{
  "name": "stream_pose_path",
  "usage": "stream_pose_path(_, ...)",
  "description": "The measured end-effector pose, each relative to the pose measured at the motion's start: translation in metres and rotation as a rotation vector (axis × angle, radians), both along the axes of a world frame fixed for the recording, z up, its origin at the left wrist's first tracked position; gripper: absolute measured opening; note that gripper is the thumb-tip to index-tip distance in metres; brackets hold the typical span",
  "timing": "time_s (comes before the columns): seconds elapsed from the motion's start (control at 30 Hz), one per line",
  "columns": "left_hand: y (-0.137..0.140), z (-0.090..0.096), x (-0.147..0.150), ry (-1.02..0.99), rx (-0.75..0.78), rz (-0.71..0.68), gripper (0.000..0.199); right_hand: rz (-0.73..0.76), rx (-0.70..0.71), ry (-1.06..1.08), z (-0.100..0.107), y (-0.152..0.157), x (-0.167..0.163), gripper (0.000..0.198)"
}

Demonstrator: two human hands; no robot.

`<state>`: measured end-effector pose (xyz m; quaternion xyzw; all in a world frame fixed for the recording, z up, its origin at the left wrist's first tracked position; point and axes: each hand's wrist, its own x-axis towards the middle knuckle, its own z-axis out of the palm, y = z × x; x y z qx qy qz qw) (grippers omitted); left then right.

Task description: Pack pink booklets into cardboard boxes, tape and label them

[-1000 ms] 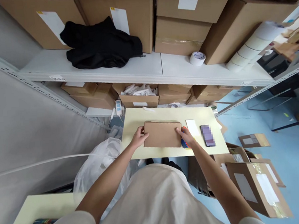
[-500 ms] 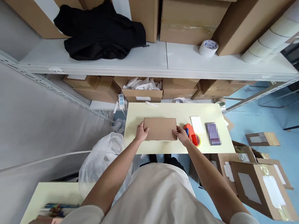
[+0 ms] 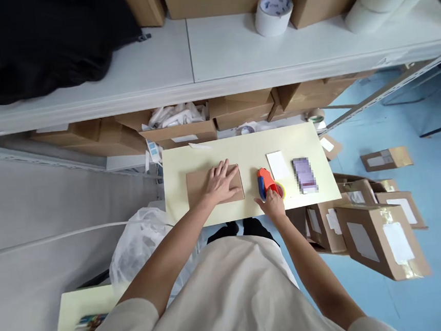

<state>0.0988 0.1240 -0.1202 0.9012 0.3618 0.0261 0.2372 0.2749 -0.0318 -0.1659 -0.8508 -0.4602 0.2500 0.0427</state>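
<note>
A flat brown cardboard box [image 3: 197, 189] lies on the cream-topped table [image 3: 242, 150]. My left hand [image 3: 221, 183] rests flat on the right part of its top, fingers spread. To the right of the box, my right hand [image 3: 272, 204] has its fingers curled round the near end of a red and blue tape dispenser [image 3: 266, 177], which carries a yellow-edged roll. The thumb sticks out to the left, and the fingertips are partly hidden. Beyond this hand lie a white card [image 3: 278, 165] and a blurred purple item [image 3: 305, 175].
Above the table's far edge runs a grey shelf [image 3: 242, 55] with a white tape roll [image 3: 273, 14] and a black garment [image 3: 40, 42]. Cartons [image 3: 381, 239] stand on the floor at right. A translucent plastic bag [image 3: 138, 239] hangs at left.
My left hand has gone from the box's left edge to flat on its top. The right hand has let go of the box and taken hold of the tape dispenser. The view has shifted.
</note>
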Motion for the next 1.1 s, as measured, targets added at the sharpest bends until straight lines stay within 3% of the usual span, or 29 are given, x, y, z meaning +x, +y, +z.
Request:
stream_pose_path(0.2, -0.003, -0.003, 0.02, 0.14, 0.004, 0.056, 0.076, -0.02, -0.005, 0.169, -0.006, 0.022, 0.018, 0.027)
stream_pose_path(0.3, 0.001, 0.006, 0.027, 0.163, -0.032, 0.092, 0.074, -0.082, 0.151, 0.355, 0.0, 0.015, 0.046, 0.026)
stream_pose_path(0.4, 0.009, 0.017, 0.049, 0.093, -0.084, 0.246, 0.065, -0.147, 0.31, 0.73, 0.001, 0.003, 0.075, 0.022)
stream_pose_path(0.47, 0.018, 0.023, 0.072, 0.003, -0.242, 0.341, 0.063, -0.179, 0.367, 0.948, -0.002, -0.004, 0.087, 0.019)
stream_pose_path(0.6, 0.034, 0.025, 0.115, 0.04, -0.847, 0.363, 0.053, -0.245, 0.42, 1.147, -0.012, -0.014, 0.092, 0.016)
stream_pose_path(0.7, 0.041, 0.021, 0.132, 0.121, -0.991, 0.281, 0.035, -0.306, 0.436, 1.209, -0.019, -0.018, 0.087, 0.02)
stream_pose_path(0.77, 0.045, 0.018, 0.139, 0.179, -0.889, 0.224, 0.026, -0.365, 0.455, 1.238, -0.021, -0.015, 0.081, 0.026)
stream_pose_path(0.93, 0.059, 0.008, 0.157, 0.549, -0.38, 0.007, 0.024, -0.686, 0.411, 1.359, -0.024, -0.003, 0.064, 0.047)
stream_pose_path(1.1, 0.076, -0.004, 0.165, 0.897, -0.157, -0.19, 0.019, -0.936, 0.276, 1.57, -0.041, -0.035, 0.045, 0.045)
